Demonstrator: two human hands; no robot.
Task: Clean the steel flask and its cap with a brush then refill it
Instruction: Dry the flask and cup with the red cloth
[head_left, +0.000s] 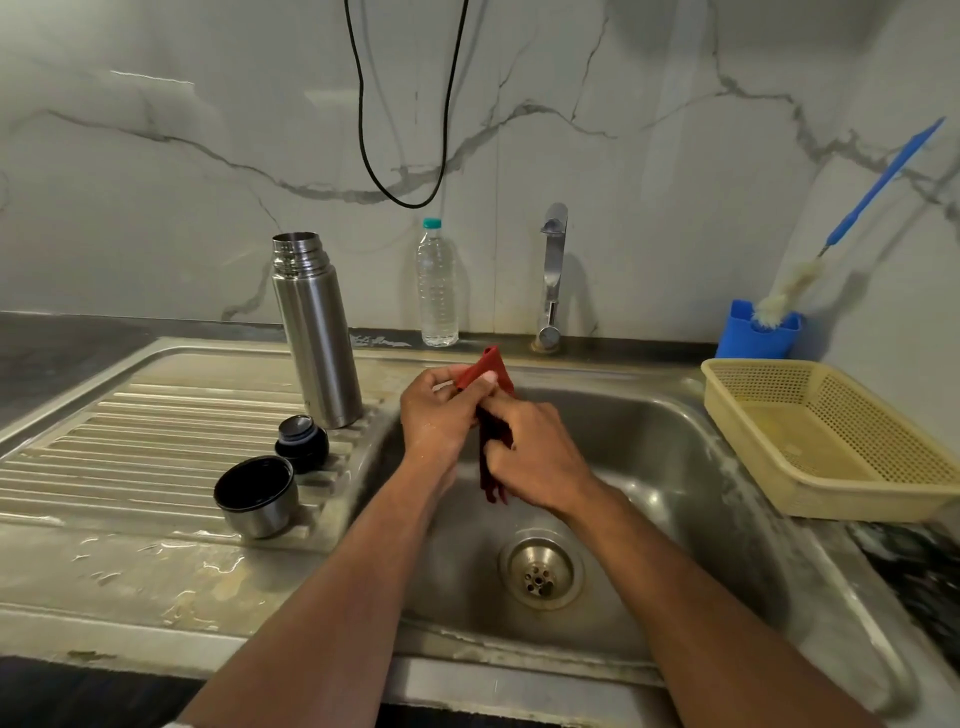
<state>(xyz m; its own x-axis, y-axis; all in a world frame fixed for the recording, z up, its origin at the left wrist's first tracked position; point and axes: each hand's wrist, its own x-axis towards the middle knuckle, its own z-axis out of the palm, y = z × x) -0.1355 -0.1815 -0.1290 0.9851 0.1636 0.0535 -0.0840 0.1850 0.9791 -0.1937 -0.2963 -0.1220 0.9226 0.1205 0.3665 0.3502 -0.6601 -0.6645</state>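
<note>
a red cloth (493, 415) is gripped by both hands over the sink basin (675, 467): its upper end is pinched by the left hand (441, 415), and its hanging part is closed in the right hand (535, 462). the steel flask (317, 332) is placed upright and uncapped on the draining board (130, 415), close to the edge that meets the basin. the cup-shaped cap (257, 493) and the dark stopper (303, 441) are set in front of it, near the same edge. the brush (831, 249) is kept in a blue holder (756, 332) at the back right corner, well apart from the flask. a water bottle (438, 286) is placed by the tap (551, 275).

the board looks wet and ribbed, so the tall flask could probably be tipped if it is touched by the left forearm. the stopper could be rolled into the basin in the same way. it cannot be told if the flask is already cleaned.
</note>
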